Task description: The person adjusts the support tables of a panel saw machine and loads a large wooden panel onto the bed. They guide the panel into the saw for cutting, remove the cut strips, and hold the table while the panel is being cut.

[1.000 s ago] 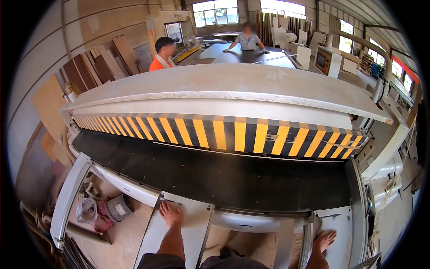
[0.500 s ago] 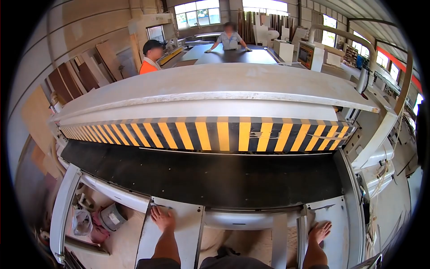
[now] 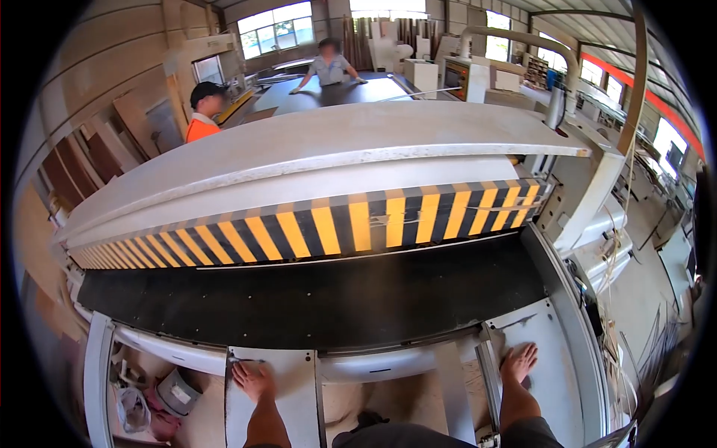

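My left hand (image 3: 255, 381) lies with fingers spread on a pale metal support plate (image 3: 291, 403) at the front of a large machine. On a second pale plate (image 3: 553, 366) to the right rests my right hand (image 3: 519, 362), its fingers stretched out flat. Neither hand holds anything. Just beyond both plates runs a wide black bed (image 3: 321, 299), speckled with small light dots. Across the machine's front above the bed stretches a guard bar (image 3: 328, 228) with yellow and black stripes, under a long pale top cover (image 3: 314, 142).
Behind the machine, a person in grey (image 3: 328, 67) leans over a large dark panel (image 3: 321, 93). Another person in orange (image 3: 202, 127) stands at the left. Below the frame, a grey bucket (image 3: 178, 392) and a plastic bag (image 3: 133, 409) sit on the floor. Boards (image 3: 82, 160) lean against the left wall.
My view has turned to the right and tilted, so the machine appears slanted and farther left. Both hands stay flat on their plates.
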### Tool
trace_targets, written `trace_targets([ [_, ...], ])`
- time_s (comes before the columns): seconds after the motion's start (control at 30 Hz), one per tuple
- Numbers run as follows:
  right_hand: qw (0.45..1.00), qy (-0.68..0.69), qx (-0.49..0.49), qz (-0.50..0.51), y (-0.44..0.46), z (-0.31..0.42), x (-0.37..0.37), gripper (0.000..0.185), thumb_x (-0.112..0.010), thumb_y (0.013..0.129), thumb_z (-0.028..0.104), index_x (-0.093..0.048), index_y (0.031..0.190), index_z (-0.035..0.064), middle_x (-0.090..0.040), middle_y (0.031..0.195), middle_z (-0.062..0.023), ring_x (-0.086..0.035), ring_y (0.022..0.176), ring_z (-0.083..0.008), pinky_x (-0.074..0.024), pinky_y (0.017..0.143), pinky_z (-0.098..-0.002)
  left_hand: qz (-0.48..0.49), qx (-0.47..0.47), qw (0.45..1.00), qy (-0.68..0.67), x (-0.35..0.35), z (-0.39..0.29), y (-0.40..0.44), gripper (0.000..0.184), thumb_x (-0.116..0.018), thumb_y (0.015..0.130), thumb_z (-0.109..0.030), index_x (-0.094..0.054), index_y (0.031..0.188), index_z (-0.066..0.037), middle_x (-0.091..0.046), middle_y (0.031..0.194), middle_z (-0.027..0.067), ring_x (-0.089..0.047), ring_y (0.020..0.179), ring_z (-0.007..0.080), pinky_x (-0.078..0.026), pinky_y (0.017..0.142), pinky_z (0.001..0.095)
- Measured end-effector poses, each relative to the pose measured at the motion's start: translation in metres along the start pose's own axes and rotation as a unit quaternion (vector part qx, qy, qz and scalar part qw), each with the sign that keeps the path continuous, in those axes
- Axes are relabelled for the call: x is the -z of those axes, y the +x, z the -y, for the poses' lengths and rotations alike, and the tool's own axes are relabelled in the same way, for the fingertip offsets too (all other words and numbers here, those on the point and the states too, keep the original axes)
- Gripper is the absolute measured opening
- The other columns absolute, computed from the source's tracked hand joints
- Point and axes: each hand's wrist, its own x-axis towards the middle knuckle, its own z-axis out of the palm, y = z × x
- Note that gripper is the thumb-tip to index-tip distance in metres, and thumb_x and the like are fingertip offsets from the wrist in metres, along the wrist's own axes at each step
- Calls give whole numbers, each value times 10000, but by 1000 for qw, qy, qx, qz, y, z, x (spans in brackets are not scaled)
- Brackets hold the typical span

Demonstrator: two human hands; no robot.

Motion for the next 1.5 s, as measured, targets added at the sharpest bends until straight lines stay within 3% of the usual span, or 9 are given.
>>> trace_targets([
  [1.5, 1000, 14, -1, 0, 0, 2, 9, 857, -557, 1082, 471, -268, 1719, -23, -246, 1820, -173, -158, 1701, -328, -91, 1382, -485, 11, 17, 1000, 17, 16, -5, 1, 806, -485, 1080, -518, -356, 1695, -12, -291, 1793, 206, -240, 1663, 382, -136, 1373, 536],
])
